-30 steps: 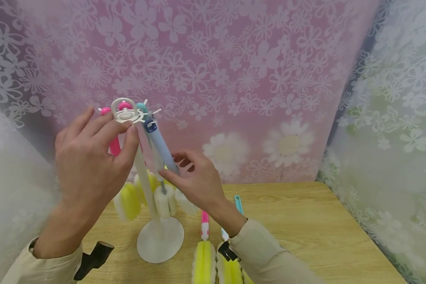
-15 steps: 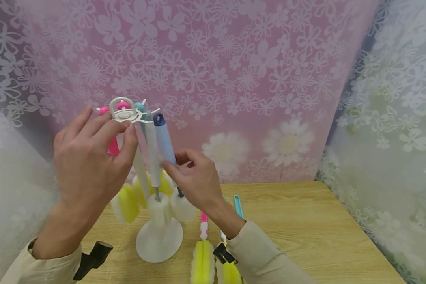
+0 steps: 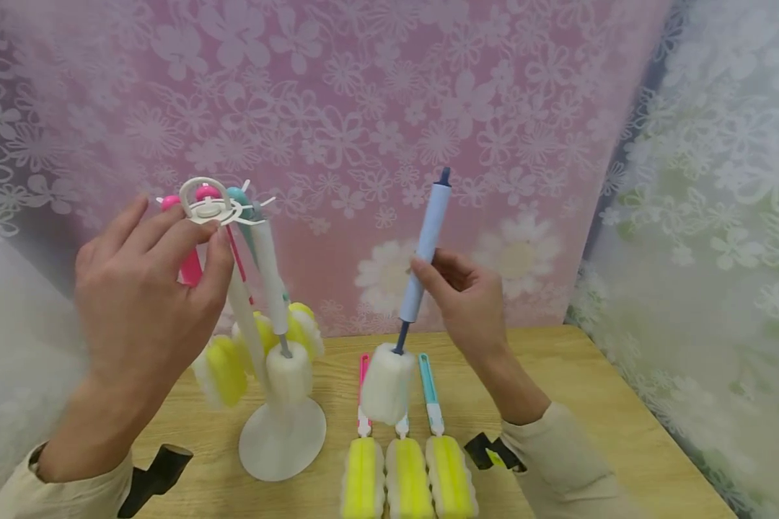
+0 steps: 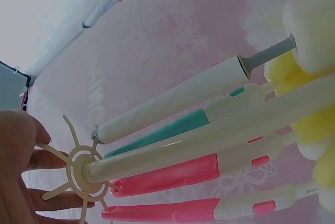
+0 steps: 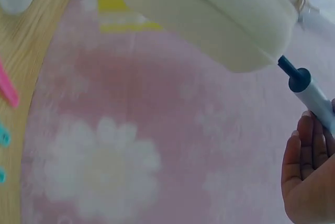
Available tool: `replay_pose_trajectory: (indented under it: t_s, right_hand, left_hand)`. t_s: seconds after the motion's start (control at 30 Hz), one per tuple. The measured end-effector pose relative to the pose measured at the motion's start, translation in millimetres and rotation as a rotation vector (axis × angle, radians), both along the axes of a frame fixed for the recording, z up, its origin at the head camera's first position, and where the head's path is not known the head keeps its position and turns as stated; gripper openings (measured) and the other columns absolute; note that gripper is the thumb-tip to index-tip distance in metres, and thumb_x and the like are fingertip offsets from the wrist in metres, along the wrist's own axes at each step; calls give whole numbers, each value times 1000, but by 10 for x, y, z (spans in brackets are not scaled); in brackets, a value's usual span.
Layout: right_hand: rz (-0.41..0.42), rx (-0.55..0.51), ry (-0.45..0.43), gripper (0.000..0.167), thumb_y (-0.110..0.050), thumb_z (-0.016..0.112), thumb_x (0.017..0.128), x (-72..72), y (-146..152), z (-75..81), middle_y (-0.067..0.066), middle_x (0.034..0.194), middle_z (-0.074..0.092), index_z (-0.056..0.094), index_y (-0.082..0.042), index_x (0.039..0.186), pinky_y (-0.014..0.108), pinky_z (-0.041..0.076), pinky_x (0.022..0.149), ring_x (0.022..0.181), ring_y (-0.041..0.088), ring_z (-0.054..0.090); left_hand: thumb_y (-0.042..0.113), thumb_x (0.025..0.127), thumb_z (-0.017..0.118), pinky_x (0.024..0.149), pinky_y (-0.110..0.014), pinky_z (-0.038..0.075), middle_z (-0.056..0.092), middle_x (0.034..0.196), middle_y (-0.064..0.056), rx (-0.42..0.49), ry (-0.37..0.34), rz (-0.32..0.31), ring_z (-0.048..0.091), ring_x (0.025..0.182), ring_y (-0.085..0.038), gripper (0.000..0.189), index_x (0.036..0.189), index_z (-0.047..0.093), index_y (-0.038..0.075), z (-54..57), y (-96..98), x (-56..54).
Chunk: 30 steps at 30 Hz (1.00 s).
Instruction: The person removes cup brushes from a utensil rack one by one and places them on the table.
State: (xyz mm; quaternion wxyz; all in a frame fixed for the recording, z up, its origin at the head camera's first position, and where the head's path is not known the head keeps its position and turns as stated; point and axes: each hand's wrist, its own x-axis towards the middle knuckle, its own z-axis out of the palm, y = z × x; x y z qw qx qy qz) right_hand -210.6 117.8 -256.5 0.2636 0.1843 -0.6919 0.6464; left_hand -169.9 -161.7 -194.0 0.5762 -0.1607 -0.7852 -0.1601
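My left hand grips the rim of the white hook ring at the top of a stand. In the left wrist view its fingers lie among the spokes. My right hand pinches the light-blue handle of a sponge cup brush, clear of the stand. That brush leans slightly, its white sponge head down and above the table. Still hanging on the stand are a white-handled sponge brush, a teal-handled brush and two pink-handled brushes.
Three yellow-and-white sponge brushes, a left one, a middle one and a right one, lie side by side on the wooden table. The stand's round white base is left of them. A pink flowered backdrop rises behind.
My right hand has taken the blue-handled cup brush off its hook and carried it right, away from the stand. The left hand keeps its hold on the ring.
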Motion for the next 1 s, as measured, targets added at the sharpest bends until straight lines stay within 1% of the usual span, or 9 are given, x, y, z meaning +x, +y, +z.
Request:
replay_pose_trajectory:
  t_s: [0.17, 0.23, 0.33, 0.43, 0.57, 0.7, 0.8, 0.9, 1.0]
  right_hand:
    - [-125, 53, -89, 35, -27, 71, 87, -122, 459, -153, 2, 91, 71, 67, 0, 109, 27, 53, 77, 85, 17, 66]
    - [-150, 87, -161, 39, -31, 70, 87, -174, 631, -228, -2, 89, 70, 66, 0, 110, 25, 53, 75, 83, 15, 65]
    - [-140, 137, -287, 45, -35, 68, 87, -246, 877, -355, -3, 89, 69, 63, 3, 112, 25, 54, 74, 79, 13, 64]
    - [-112, 205, -424, 51, -37, 66, 89, -304, 1090, -528, 1, 93, 68, 60, 6, 116, 27, 54, 74, 78, 12, 64]
    - [-78, 323, -568, 51, -37, 65, 90, -389, 1267, -855, 8, 94, 66, 62, 7, 114, 30, 55, 73, 78, 15, 63]
    - [-61, 413, -702, 42, -33, 67, 89, -432, 1328, -1183, 8, 85, 66, 66, 5, 106, 36, 55, 74, 74, 17, 62]
    - [-46, 465, -755, 36, -30, 69, 88, -433, 1340, -1393, 6, 77, 65, 68, 4, 98, 39, 55, 71, 68, 18, 62]
    - [-30, 499, -769, 31, -29, 71, 86, -434, 1337, -1573, 5, 69, 64, 70, 2, 90, 37, 54, 63, 62, 18, 60]
    - [-14, 526, -765, 28, -27, 71, 86, -448, 1322, -1701, 5, 62, 62, 70, 1, 83, 33, 50, 55, 57, 19, 56]
  left_hand:
    - [34, 94, 43, 84, -62, 42, 70, 103, -13, 2, 14, 12, 53, 121, -31, 42, 93, 72, 3, 14, -24, 4]
    - [34, 94, 44, 85, -61, 42, 70, 102, -13, 13, 20, 12, 53, 120, -30, 42, 93, 72, 4, 20, -32, 7]
    - [35, 94, 42, 86, -61, 42, 70, 103, -14, 3, 14, 24, 52, 121, -31, 44, 93, 72, 3, 27, -50, 19]
    - [36, 95, 40, 87, -60, 41, 69, 105, -15, -11, 4, 31, 51, 122, -32, 46, 93, 72, 2, 29, -59, 28]
    - [34, 93, 44, 90, -60, 41, 70, 104, -14, 6, 17, 20, 53, 120, -32, 42, 93, 72, 3, 21, -48, 22]
    - [33, 93, 45, 91, -57, 42, 70, 103, -12, -3, 41, 10, 55, 116, -32, 40, 93, 73, 4, 17, -26, 9]
    - [32, 94, 45, 93, -54, 43, 71, 101, -12, -12, 48, 1, 57, 114, -33, 40, 93, 73, 4, 17, -5, 1]
    - [32, 94, 45, 94, -54, 42, 70, 102, -13, -12, 36, -3, 56, 115, -33, 40, 93, 72, 3, 9, 11, 2]
    - [33, 95, 43, 91, -58, 42, 69, 104, -15, -22, 10, 8, 54, 118, -33, 43, 95, 72, 2, 4, 13, 12]
